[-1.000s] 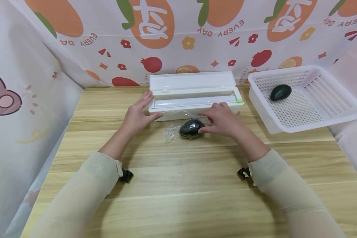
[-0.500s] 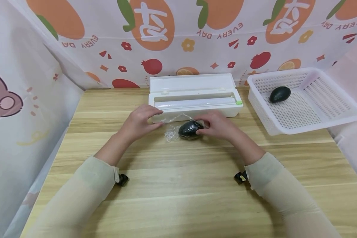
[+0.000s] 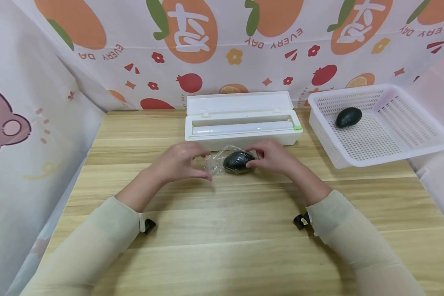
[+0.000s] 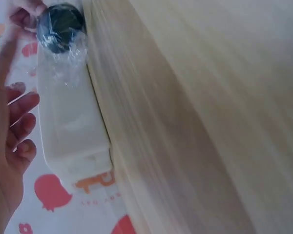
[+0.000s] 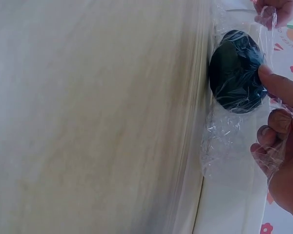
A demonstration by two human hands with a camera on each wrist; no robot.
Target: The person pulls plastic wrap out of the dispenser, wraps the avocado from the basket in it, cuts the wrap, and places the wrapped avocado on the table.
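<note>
A dark green avocado (image 3: 238, 161) wrapped in clear cling film (image 3: 215, 162) lies on the wooden table in front of a white dispenser box. My right hand (image 3: 271, 156) holds it at its right end. In the right wrist view the thumb presses on its side, and the curled fingers have film around them. My left hand (image 3: 177, 162) is at the loose left end of the film, thumb and fingers spread apart. The left wrist view shows this hand (image 4: 10, 131) with its lower fingers loosely bent and the index finger blurred.
The white dispenser box (image 3: 214, 145) stands behind the hands with its lid (image 3: 240, 102) up and a film roll (image 3: 244, 128) inside. A white perforated basket (image 3: 410, 156) at the right contains another avocado (image 3: 349, 117). A printed curtain (image 3: 240, 74) hangs behind the table.
My left hand has left the box's left end and come down toward me and right, to the film beside the avocado. The right hand has closed in slightly around the avocado's end.
</note>
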